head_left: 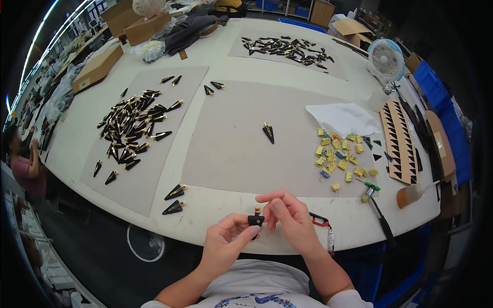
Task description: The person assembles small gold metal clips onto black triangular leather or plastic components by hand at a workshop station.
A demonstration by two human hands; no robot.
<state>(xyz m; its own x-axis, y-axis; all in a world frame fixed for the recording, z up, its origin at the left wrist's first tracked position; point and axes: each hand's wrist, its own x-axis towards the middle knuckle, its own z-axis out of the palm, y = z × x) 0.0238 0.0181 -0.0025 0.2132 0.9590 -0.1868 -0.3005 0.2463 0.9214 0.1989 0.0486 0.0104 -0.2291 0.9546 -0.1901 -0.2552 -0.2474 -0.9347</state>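
Observation:
My left hand [229, 239] pinches a small black clip [256, 220] between thumb and fingers, close to the table's front edge. A gold-coloured metal end sticks up from the clip, and a small round spot shows on its black face. Beside it, my right hand [288, 217] is raised with its fingers apart and partly bent; nothing shows in them. Two black triangular clips with gold-coloured metal [175, 199] lie to the left of my hands. Another such clip [268, 132] lies alone on the grey mat [231, 138] ahead.
Piles of similar clips lie on the left mat [136, 123] and far mat [287, 47]. To the right are yellow binder clips [331, 165], a white cloth [341, 119], a hammer [380, 213], a bottle of amber liquid [409, 196], a card with black triangles [398, 141] and a fan [386, 60].

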